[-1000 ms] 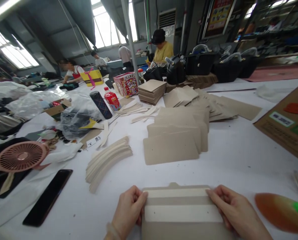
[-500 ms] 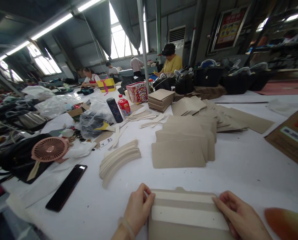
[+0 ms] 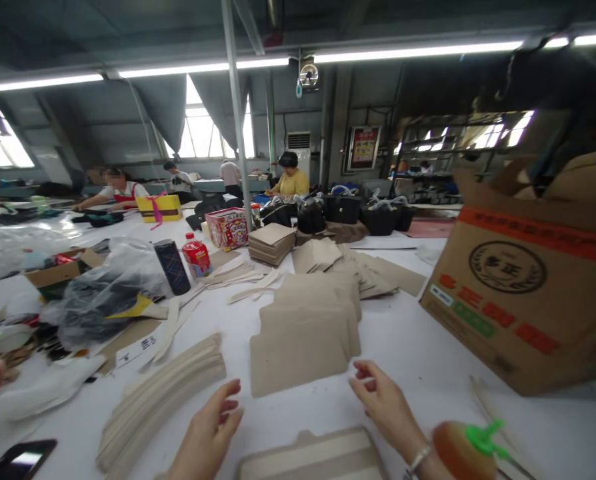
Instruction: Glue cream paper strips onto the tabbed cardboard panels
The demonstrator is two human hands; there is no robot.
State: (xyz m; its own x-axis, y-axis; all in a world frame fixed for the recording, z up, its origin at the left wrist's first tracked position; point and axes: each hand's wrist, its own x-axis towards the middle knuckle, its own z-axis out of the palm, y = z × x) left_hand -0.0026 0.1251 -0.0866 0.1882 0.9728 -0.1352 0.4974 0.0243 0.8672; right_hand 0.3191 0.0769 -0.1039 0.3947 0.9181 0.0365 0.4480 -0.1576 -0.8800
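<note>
Low in the view lies a grey-beige cardboard piece (image 3: 313, 460) with a paler strip across it and a small tab on its far edge. My left hand (image 3: 211, 430) hovers between this piece and a pile of curved pale strips (image 3: 163, 393), fingers apart and holding nothing. My right hand (image 3: 385, 403) is likewise open, near the front right corner of a fanned pile of flat cardboard pieces (image 3: 303, 353). Beside my right wrist is a bottle with brownish-orange contents (image 3: 461, 450) and a green nozzle, partly hidden by the forearm.
A large open carton (image 3: 523, 287) stands at the right. Further back are a squared cardboard stack (image 3: 272, 245), a red bottle (image 3: 197, 255), a dark patterned cylinder (image 3: 172, 267) and plastic bags (image 3: 113, 293). A phone (image 3: 21, 460) lies at lower left. Several people work beyond.
Both hands have let go of the cardboard piece's sides and moved forward, away from it. The view has swung right and levelled, bringing the carton and the green-nozzled bottle further into sight.
</note>
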